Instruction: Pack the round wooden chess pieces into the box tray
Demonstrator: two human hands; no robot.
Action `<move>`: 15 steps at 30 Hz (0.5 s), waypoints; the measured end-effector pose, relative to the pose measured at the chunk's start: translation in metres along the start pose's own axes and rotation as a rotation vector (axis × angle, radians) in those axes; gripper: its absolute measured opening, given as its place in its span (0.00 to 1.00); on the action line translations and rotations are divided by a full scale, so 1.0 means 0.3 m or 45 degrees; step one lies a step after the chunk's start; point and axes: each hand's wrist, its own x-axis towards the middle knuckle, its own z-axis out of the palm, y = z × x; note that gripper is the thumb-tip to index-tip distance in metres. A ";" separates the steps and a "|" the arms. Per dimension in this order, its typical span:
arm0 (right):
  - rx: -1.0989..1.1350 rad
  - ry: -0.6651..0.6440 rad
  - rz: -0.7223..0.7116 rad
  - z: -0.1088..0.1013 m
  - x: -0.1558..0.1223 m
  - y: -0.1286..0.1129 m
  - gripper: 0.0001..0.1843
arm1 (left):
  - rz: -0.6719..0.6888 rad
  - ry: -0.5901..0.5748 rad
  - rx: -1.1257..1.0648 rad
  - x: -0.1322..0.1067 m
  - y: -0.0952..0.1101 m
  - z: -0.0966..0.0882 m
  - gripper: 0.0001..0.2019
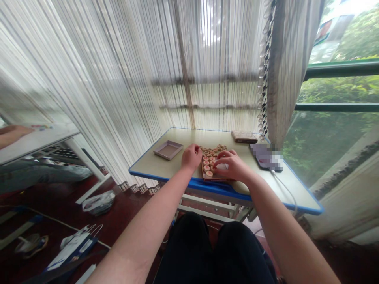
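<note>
Round wooden xiangqi pieces [209, 173] with red characters lie in rows in a shallow box [219, 180] near the table's front edge. My right hand [233, 165] reaches over the box from the right, thumb and fingertips closed around a piece at the rows. On the box's left side, my left hand [192, 156] has its fingers curled together by the loose pieces; what is between them, if anything, is hidden. Behind the box, more xiangqi pieces [211, 151] lie loosely grouped on the table. The right hand covers part of the box.
An open shallow tray or lid [168, 150] lies left on the blue-edged table [148, 165]. A flat box [244, 136] sits at the back right. A phone [263, 156] with a white cable [286, 185] lies at the right. Another person's hand [16, 134] rests on a neighbouring table.
</note>
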 end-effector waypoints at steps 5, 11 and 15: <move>0.052 -0.012 -0.013 -0.007 0.001 -0.010 0.10 | -0.019 0.011 0.000 0.001 0.000 -0.002 0.05; -0.010 0.181 0.115 -0.029 -0.016 0.010 0.11 | -0.068 0.005 0.019 0.004 -0.008 0.000 0.04; -0.108 0.305 0.271 -0.016 -0.032 0.044 0.13 | -0.106 -0.027 0.043 0.002 -0.010 0.002 0.04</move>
